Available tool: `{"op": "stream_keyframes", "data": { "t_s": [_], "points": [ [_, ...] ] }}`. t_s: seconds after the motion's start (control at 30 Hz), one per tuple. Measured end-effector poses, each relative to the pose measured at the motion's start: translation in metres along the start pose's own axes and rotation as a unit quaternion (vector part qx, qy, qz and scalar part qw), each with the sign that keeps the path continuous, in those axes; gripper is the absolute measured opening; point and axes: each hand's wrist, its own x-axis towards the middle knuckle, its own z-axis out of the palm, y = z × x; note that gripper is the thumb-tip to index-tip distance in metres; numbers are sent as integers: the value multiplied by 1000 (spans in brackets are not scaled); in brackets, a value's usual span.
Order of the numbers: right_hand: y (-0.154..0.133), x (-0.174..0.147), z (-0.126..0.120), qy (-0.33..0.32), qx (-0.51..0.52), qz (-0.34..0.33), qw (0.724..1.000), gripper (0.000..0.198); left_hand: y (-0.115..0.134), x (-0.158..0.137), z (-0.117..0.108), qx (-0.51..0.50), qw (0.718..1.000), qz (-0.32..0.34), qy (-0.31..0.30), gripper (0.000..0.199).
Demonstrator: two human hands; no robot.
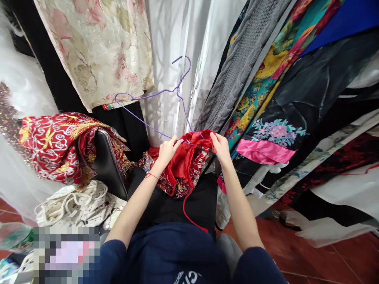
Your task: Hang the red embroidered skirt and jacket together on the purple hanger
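Note:
A purple wire hanger (154,94) stands tilted with its hook upward. My left hand (168,151) is closed on its lower bar, beside the open edge of a red garment. The hanger's right end sits inside that red garment (180,165), which has a plain red lining and a white-and-gold pattern outside. My right hand (220,146) pinches the garment's upper right edge. From the garment a red cord (185,209) hangs down over my dark lap. The hanger's left shoulder is bare.
Another red embroidered cloth (59,146) drapes over a black chair back (109,161) at left. Below it lies a white dotted cloth (79,203). A floral cloth (109,47) hangs ahead; a grey knit (242,67) and several garments hang at right above the red tiled floor (319,256).

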Motion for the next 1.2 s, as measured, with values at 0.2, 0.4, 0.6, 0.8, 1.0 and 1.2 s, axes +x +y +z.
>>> {"op": "stream_keyframes", "data": {
  "t_s": [0.2,0.4,0.6,0.8,1.0,1.2],
  "points": [
    [-59,49,22,35,-36,-108,993,54,13,2,-5,0,1000,4,-26,39],
    [-50,69,53,29,-132,-168,976,58,0,-3,-12,-48,998,-13,-37,33],
    [-20,56,62,-61,-79,-101,990,63,-9,-3,-13,-51,998,-6,-33,35],
    [-24,31,66,-114,-66,-115,985,56,-11,-1,-12,-64,998,-1,-25,32],
    [-26,31,63,-42,-267,-103,957,34,-31,-1,-7,-55,996,63,-3,57],
    [0,53,35,-12,-336,-138,932,38,-82,-11,3,-60,992,-83,-80,91]
  ]
}}
